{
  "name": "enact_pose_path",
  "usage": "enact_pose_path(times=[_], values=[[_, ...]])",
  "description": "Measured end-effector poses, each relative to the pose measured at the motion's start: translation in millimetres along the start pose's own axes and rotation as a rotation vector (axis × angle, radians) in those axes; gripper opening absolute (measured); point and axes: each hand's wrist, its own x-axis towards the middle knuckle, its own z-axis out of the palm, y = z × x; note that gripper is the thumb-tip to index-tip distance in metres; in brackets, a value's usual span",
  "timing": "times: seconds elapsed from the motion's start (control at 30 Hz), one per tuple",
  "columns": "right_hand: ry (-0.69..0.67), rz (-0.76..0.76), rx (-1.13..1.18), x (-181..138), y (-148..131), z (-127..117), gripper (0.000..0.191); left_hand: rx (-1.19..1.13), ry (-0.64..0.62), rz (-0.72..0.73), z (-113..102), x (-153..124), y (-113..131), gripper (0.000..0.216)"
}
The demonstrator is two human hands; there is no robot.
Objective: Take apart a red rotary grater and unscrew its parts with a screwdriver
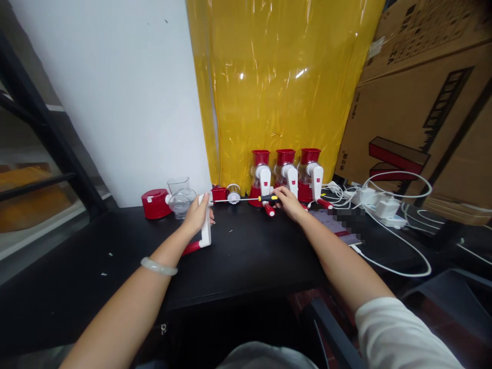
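My left hand (198, 212) is closed around a white crank handle (206, 228) with a red grip at its lower end. In my right hand (287, 202) is a screwdriver (268, 198) with a yellow and black handle. Its long metal shaft points left, and the tip meets the upper part of the crank handle. Just left of my left hand are a red base (156, 204), lying on its side, and a clear plastic housing (181, 200). Between the hands, behind the shaft, sit a drum grater (233, 193) and a red hopper piece (219, 193).
Three red and white rotary graters (286, 171) stand along the back, close to my right hand. White cables and chargers (386, 207) lie at the right beside a flat purple item (334, 225). Behind are a white board (126, 102), yellow film (280, 77) and a cardboard box (415, 118).
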Motion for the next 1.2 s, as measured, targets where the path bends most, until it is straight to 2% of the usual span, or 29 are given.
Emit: enact_pose_path(times=[0.13, 0.23, 0.3, 0.47, 0.57, 0.73, 1.0, 1.2], values=[[-0.009, 0.043, 0.166, -2.8, -3.5, 1.7, 0.041, 0.016, -0.012, 0.001, -0.1, -1.9, 0.8, 0.048], [-0.047, 0.038, 0.193, -2.9, -4.7, 0.9, 0.036, 0.018, -0.014, 0.006, 0.5, -3.1, 2.0, 0.048], [-0.047, 0.035, 0.171, -1.5, -4.2, 0.0, 0.036, 0.01, -0.01, 0.01, 1.0, -3.2, 2.6, 0.048], [-0.005, -0.03, -0.043, 0.9, -2.0, -2.6, 0.062, 0.016, -0.003, 0.0, 1.3, -2.4, 1.9, 0.047], [0.011, -0.074, -0.121, 0.5, -1.8, -2.0, 0.057, 0.028, -0.001, 0.002, 0.7, -1.6, 0.4, 0.048], [0.034, -0.004, 0.095, 0.5, -1.8, 2.7, 0.052, 0.035, -0.008, 0.0, -0.4, -0.4, -1.4, 0.048], [-0.065, 0.091, 0.339, -5.2, -9.0, -0.1, 0.046, 0.033, -0.015, 0.01, -1.8, 1.2, -4.2, 0.05], [-0.03, 0.06, 0.298, -3.2, -9.1, 1.0, 0.037, 0.049, -0.023, 0.02, -1.4, 1.4, -6.1, 0.051]])
